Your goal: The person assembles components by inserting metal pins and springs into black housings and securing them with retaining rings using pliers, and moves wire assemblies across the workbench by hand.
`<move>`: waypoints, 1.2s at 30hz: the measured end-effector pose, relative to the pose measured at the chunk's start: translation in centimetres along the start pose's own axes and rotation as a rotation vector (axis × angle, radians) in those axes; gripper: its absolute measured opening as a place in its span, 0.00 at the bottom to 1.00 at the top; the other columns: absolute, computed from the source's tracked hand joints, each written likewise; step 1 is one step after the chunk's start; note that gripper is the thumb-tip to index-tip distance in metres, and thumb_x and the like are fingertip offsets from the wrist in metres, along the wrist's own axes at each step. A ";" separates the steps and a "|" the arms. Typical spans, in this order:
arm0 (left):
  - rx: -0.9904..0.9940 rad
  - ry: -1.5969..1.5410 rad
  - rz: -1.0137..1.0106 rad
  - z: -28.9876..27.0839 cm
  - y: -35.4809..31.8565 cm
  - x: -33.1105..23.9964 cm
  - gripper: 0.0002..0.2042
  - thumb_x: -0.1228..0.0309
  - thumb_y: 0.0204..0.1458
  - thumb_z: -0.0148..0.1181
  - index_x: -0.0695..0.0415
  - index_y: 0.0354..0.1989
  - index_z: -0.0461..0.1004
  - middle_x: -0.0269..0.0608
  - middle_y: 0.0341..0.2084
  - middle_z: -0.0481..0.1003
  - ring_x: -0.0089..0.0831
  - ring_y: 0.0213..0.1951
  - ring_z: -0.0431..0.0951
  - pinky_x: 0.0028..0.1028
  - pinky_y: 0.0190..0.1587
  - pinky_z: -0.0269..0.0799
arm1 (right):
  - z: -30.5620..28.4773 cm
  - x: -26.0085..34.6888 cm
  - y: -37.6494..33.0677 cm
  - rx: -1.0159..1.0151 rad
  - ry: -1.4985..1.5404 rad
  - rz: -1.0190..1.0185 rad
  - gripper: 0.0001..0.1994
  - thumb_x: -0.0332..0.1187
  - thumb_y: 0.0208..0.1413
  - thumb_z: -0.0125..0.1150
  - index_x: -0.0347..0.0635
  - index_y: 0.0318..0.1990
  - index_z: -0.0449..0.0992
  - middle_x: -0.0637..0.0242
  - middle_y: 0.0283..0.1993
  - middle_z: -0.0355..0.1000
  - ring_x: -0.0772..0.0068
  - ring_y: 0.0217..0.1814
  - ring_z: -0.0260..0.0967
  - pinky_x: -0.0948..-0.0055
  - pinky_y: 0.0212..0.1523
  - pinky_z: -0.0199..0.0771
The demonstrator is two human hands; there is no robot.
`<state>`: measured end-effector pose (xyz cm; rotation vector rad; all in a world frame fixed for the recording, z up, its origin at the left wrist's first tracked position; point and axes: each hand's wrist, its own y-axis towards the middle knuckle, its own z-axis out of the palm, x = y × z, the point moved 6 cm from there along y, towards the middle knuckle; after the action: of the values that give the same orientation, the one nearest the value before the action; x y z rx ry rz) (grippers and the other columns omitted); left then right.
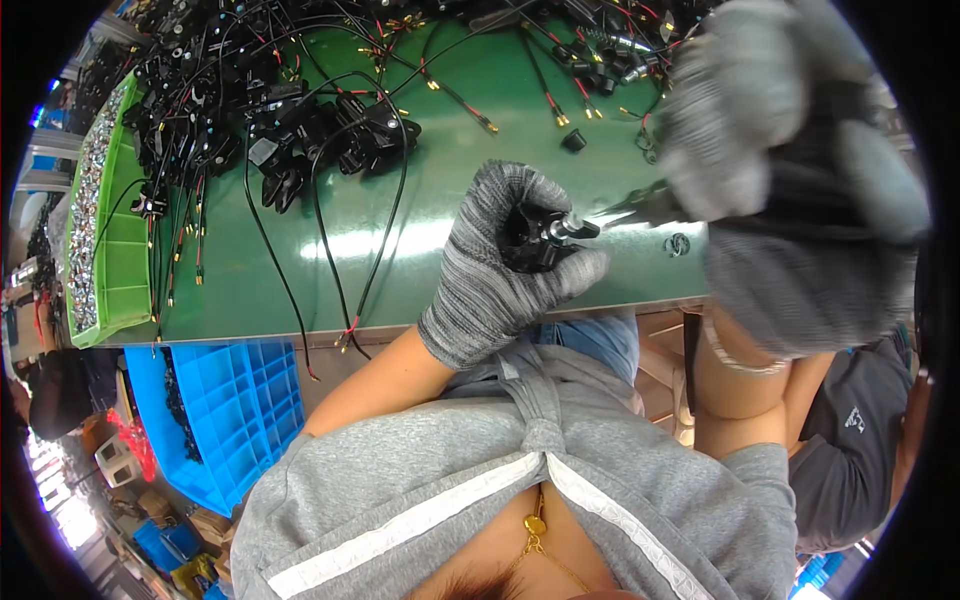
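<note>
My left hand (488,280), in a grey striped knit glove, is closed around a small black plastic part (522,248). A silver metal pin (568,226) sticks out of that part toward the right. To the right, my right hand (800,190), gloved alike, is raised and smeared by motion. Its fingers wrap around a dark pointed tool (645,206), whose tip reaches toward the pin; the blur hides its exact kind. Whether the tip touches the pin, I cannot tell.
Black plastic parts with cables (350,135) heap along the far left of the green table (440,220). A green bin (120,250) of small shiny pieces stands at the left edge. A blue crate (240,400) sits below. Another person (855,450) is close at right.
</note>
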<state>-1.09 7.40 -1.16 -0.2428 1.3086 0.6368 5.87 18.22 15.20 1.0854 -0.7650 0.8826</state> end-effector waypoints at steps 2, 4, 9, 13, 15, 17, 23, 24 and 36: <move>0.022 -0.042 -0.001 0.7 -0.1 -0.3 0.24 0.76 0.38 0.74 0.54 0.41 0.65 0.32 0.36 0.67 0.21 0.40 0.71 0.24 0.44 0.72 | -1.5 1.4 1.2 0.374 0.017 0.111 0.17 0.41 0.55 0.60 0.41 0.47 0.70 0.63 0.34 0.70 0.72 0.31 0.68 0.72 0.31 0.74; 0.005 -0.033 -0.024 0.8 -0.1 -0.6 0.25 0.76 0.38 0.74 0.53 0.41 0.63 0.32 0.36 0.66 0.21 0.39 0.70 0.24 0.44 0.72 | -1.2 0.6 0.7 0.245 0.018 0.067 0.17 0.42 0.55 0.60 0.40 0.47 0.70 0.64 0.32 0.69 0.72 0.29 0.67 0.72 0.29 0.73; 0.002 -0.084 0.008 0.5 0.0 0.3 0.25 0.75 0.39 0.74 0.53 0.40 0.63 0.32 0.35 0.66 0.21 0.38 0.69 0.23 0.43 0.72 | -2.2 -0.2 1.7 0.533 0.018 0.259 0.13 0.39 0.54 0.62 0.46 0.43 0.72 0.70 0.28 0.71 0.77 0.31 0.67 0.74 0.33 0.71; 0.006 -0.060 -0.022 0.6 0.0 0.6 0.25 0.75 0.38 0.74 0.52 0.40 0.62 0.32 0.35 0.66 0.21 0.38 0.69 0.24 0.44 0.72 | 0.6 -0.9 0.4 -0.045 0.002 0.046 0.13 0.39 0.52 0.63 0.42 0.41 0.72 0.68 0.25 0.71 0.80 0.27 0.67 0.77 0.30 0.74; 0.009 -0.064 -0.005 0.4 0.0 0.4 0.25 0.77 0.36 0.74 0.52 0.40 0.63 0.32 0.37 0.65 0.22 0.40 0.69 0.25 0.46 0.71 | -1.1 0.8 0.4 -0.141 -0.091 -0.024 0.11 0.38 0.52 0.62 0.42 0.38 0.72 0.65 0.25 0.72 0.80 0.24 0.68 0.73 0.32 0.76; 0.025 -0.073 0.004 0.7 -0.1 0.2 0.26 0.80 0.34 0.75 0.52 0.39 0.63 0.32 0.38 0.65 0.23 0.42 0.69 0.26 0.49 0.69 | -4.7 1.6 0.1 0.578 0.117 0.209 0.11 0.38 0.53 0.61 0.40 0.37 0.71 0.61 0.29 0.73 0.78 0.26 0.70 0.68 0.33 0.77; 0.020 -0.059 -0.033 0.4 -0.1 0.2 0.27 0.80 0.34 0.75 0.52 0.39 0.64 0.33 0.39 0.64 0.25 0.43 0.69 0.26 0.49 0.69 | -4.4 0.7 0.3 0.614 0.163 0.221 0.14 0.42 0.53 0.64 0.44 0.40 0.72 0.57 0.33 0.73 0.72 0.32 0.72 0.70 0.30 0.77; 0.036 0.013 0.012 0.4 -0.1 0.1 0.27 0.80 0.33 0.75 0.52 0.40 0.64 0.33 0.39 0.64 0.25 0.43 0.69 0.26 0.49 0.69 | -4.7 0.4 0.4 0.614 0.166 0.224 0.14 0.42 0.53 0.64 0.44 0.40 0.72 0.57 0.33 0.73 0.72 0.32 0.72 0.70 0.30 0.77; 0.027 -0.073 -0.043 0.4 0.1 0.3 0.28 0.80 0.33 0.75 0.51 0.40 0.63 0.32 0.40 0.64 0.23 0.43 0.69 0.26 0.49 0.70 | -1.8 -1.0 0.3 0.340 -0.014 0.015 0.11 0.32 0.57 0.51 0.47 0.48 0.68 0.63 0.38 0.68 0.72 0.34 0.70 0.66 0.32 0.78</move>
<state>-0.73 7.77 -1.36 -0.2234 1.2383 0.5863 5.33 19.73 13.94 1.3866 -0.6484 1.0433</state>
